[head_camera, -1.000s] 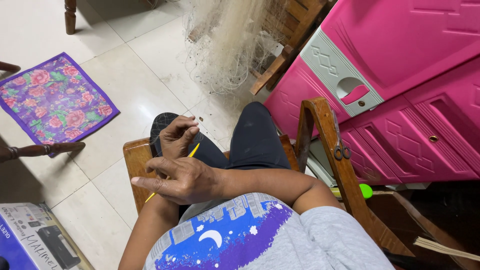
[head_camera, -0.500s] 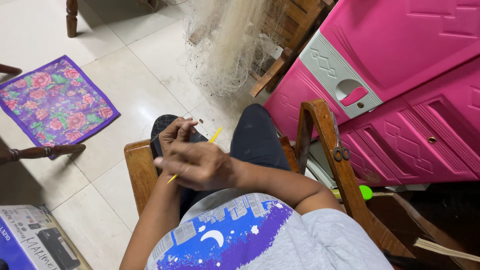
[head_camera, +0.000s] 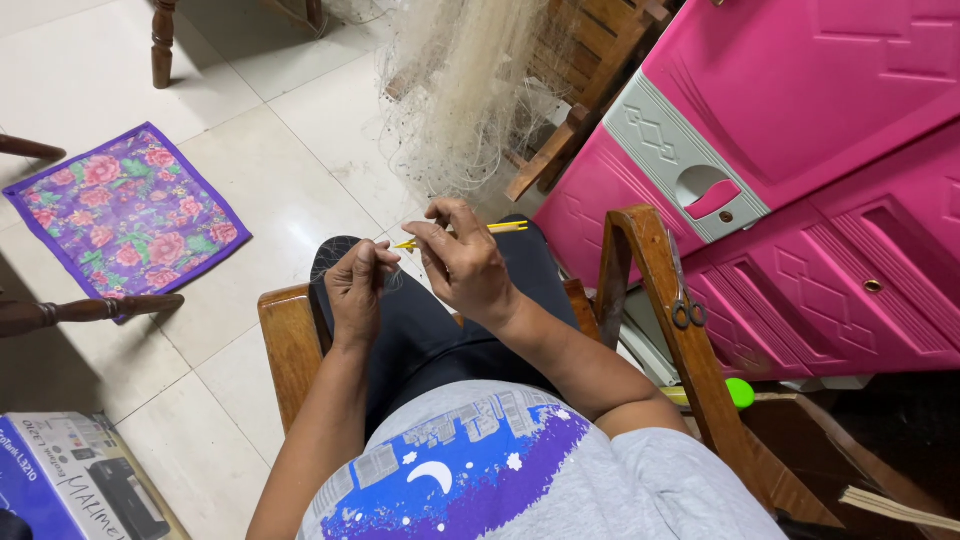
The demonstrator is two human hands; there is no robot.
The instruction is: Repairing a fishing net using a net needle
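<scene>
We see the right hand (head_camera: 465, 262) closed on a thin yellow needle (head_camera: 470, 233), which lies level, its tip poking out past the fingers toward the pink cabinet (head_camera: 800, 150). Just beside it, nearly touching, the left hand (head_camera: 357, 288) pinches fine pale netting (head_camera: 392, 280), fingers curled shut. Beyond both hands hangs the netting bundle (head_camera: 465, 90); scissors (head_camera: 682, 290) hang off to the right.

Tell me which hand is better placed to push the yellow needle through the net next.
Probably the right hand: it already pinches the yellow needle, tip toward the left hand, which seems to hold the fine net threads.
</scene>
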